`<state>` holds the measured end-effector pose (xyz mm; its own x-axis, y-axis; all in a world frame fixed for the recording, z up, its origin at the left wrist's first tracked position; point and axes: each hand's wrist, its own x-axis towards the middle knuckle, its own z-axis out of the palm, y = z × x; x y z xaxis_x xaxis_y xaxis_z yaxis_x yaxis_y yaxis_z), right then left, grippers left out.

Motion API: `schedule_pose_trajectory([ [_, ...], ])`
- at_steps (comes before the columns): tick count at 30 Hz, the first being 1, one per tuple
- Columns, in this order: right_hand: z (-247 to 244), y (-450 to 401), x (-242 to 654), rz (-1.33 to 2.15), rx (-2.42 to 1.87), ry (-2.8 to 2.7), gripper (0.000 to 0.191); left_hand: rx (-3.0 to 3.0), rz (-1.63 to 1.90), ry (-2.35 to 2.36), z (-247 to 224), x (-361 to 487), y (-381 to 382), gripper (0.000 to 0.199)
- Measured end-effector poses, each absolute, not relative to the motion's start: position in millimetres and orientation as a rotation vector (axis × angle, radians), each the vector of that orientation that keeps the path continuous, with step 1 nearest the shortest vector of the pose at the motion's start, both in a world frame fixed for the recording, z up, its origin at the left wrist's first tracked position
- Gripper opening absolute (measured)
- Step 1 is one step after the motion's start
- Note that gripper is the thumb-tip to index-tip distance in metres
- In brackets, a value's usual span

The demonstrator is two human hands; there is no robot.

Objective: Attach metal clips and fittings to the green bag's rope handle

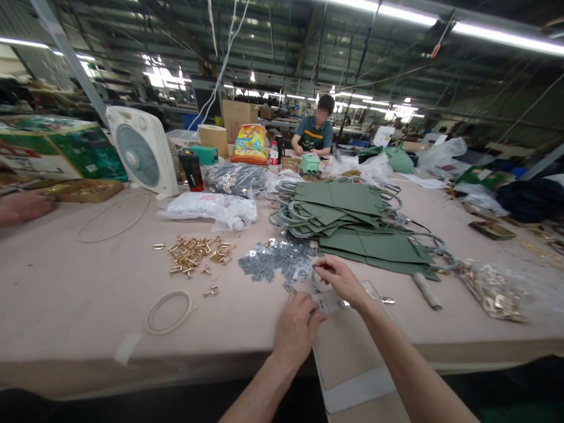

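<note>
My left hand (297,323) rests at the upper left edge of a flat beige board (352,346), its fingers bent round something too small to make out. Over the board's top end, my right hand (339,279) pinches something near a short grey-green cord. A small metal piece (388,300) lies just right of the board. Beyond my hands is a heap of grey metal plates (277,258), with gold-coloured clasps (196,252) heaped to its left. Stacked green panels (343,211) with corded handles lie behind my right hand.
A white fan (141,150) stands at the back left, near another person's hand (26,207). A coiled tube (170,312) lies front left. At right are a grey roll (426,291) and a bag of metal parts (493,291). A person (314,132) sits opposite.
</note>
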<state>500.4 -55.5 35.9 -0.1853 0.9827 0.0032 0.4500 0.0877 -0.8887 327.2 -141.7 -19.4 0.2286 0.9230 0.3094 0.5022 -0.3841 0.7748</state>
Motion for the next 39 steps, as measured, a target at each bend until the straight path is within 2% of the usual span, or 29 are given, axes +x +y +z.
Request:
schedule_pose_trajectory([
  [2, 40.0, -76.9, 506.5, 1.24, -1.415, -1.63, 0.035, 1.976, 1.043, 1.293, -21.9, 326.7, -139.6, 0.01],
  [5, 38.1, -103.8, 511.8, 1.42, -1.461, -1.564, 0.033, 1.921, 1.036, 1.265, -24.7, 324.7, -137.4, 0.022],
  [10, 30.6, -123.6, 510.3, 1.474, -1.498, -1.555, 0.039, 1.84, 1.019, 1.259, -23.4, 321.7, -135.9, 0.037],
  [12, 30.3, -125.1, 507.1, 1.464, -1.493, -1.59, 0.035, 1.834, 1.009, 1.265, -22.2, 320.7, -135.8, 0.038],
  [16, 27.3, -124.1, 502.7, 1.398, -1.471, -1.645, 0.026, 1.833, 1.019, 1.262, -22.6, 319.6, -135.8, 0.04],
  [21, 17.9, -120.9, 503.8, 1.317, -1.509, -1.683, 0.024, 1.828, 1.024, 1.262, -23.3, 319.9, -135.4, 0.04],
  [30, 9.0, -120.0, 499.3, 0.994, -1.677, -1.772, 0.015, 1.817, 1.041, 1.3, -20.5, 320.2, -135.4, 0.039],
  [39, 22.7, -141.6, 516.3, 0.74, -1.488, -1.747, 0.008, 1.885, 0.989, 1.258, -25.2, 328.5, -132.4, 0.037],
])
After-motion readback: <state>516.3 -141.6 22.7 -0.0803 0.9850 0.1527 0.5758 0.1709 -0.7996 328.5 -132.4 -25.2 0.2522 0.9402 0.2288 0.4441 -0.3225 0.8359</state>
